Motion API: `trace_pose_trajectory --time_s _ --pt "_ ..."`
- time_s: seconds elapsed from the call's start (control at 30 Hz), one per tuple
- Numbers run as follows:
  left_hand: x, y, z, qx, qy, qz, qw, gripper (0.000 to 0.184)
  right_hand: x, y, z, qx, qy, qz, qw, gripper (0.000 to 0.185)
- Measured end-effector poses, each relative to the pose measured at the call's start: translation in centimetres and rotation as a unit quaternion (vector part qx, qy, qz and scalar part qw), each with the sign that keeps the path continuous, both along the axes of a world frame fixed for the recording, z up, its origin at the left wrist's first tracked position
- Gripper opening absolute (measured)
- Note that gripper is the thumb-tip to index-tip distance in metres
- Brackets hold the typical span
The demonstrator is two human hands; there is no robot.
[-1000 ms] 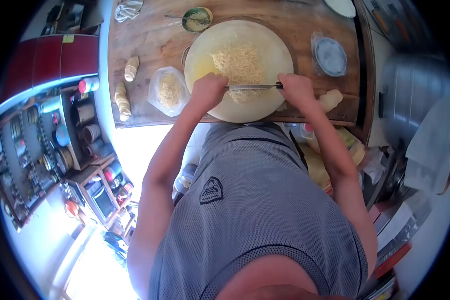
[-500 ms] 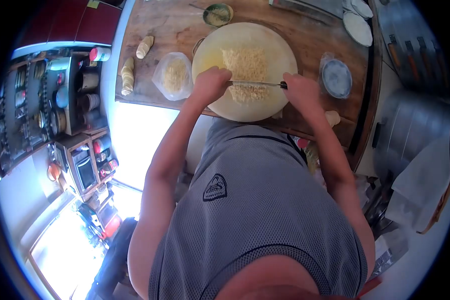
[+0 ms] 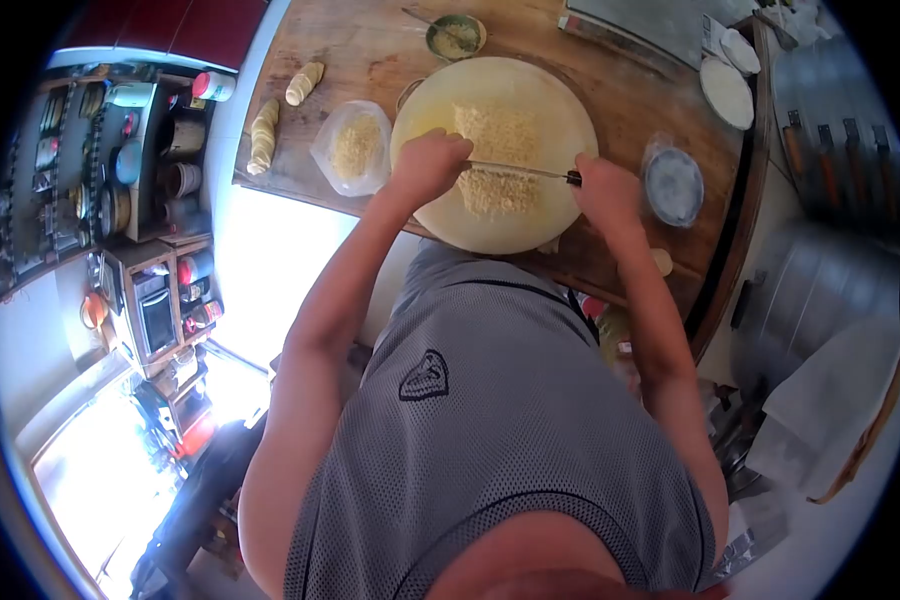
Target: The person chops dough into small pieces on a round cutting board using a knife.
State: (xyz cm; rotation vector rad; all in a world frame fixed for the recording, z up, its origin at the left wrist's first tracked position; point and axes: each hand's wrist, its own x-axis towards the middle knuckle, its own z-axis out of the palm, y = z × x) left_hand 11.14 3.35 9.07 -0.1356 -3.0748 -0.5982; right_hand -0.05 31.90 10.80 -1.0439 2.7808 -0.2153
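A knife (image 3: pixel 518 170) lies crosswise over a heap of finely chopped, pale yellow food (image 3: pixel 494 128) on a round, pale chopping board (image 3: pixel 420 92). My right hand (image 3: pixel 607 190) is closed around its dark handle at the board's right side. At the other end of the blade, my left hand (image 3: pixel 432 163) is closed on the tip end; its fingertips are partly hidden. Some of the chopped food lies on my side of the blade. Left of the board sits a clear plastic bag (image 3: pixel 322 150) with similar yellow pieces in it.
Two rows of pale slices, one row (image 3: pixel 263 137) nearer the edge, lie on the wooden table (image 3: pixel 370 45). A green bowl (image 3: pixel 457 37) with a utensil stands behind the board. To the right are a plastic-covered round container (image 3: pixel 673 187) and a white plate (image 3: pixel 727 93).
The view has shifted and tilted slightly. Both hands keep their hold on the knife, which now slants a little down to the right over the chopped food.
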Motion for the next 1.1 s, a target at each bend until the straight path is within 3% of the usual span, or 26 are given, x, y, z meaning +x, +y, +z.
trace_pose_trajectory --time_s 0.1,0.3,0.4,0.6,0.97,1.1 --pt "-0.6 -0.4 -1.8 -0.017 -0.025 0.013 0.999 0.020 -0.5 -0.5 -2.0 0.019 -0.017 0.017 1.000 0.017" --pt "-0.8 -0.1 0.2 -0.013 -0.005 0.027 1.000 0.020 -1.3 -0.5 0.0 -0.004 0.020 0.012 1.000 0.016" --pt "-1.2 -0.6 -1.9 -0.003 -0.016 0.025 1.000 0.020 -1.5 -1.0 -2.7 0.012 -0.013 0.020 1.000 0.015" --pt "-2.0 -0.5 -1.0 -0.007 0.023 0.030 0.999 0.019 -2.4 -1.0 0.0 -0.013 0.016 0.003 1.000 0.016" --pt "-2.9 -1.0 -2.6 -0.011 0.012 0.026 1.000 0.020 -3.7 -1.0 -2.7 0.021 -0.001 0.031 0.999 0.019" --pt "-3.4 -1.0 -0.9 -0.014 0.031 0.025 0.999 0.019 -4.2 -1.4 -0.4 0.010 0.009 0.015 1.000 0.017"
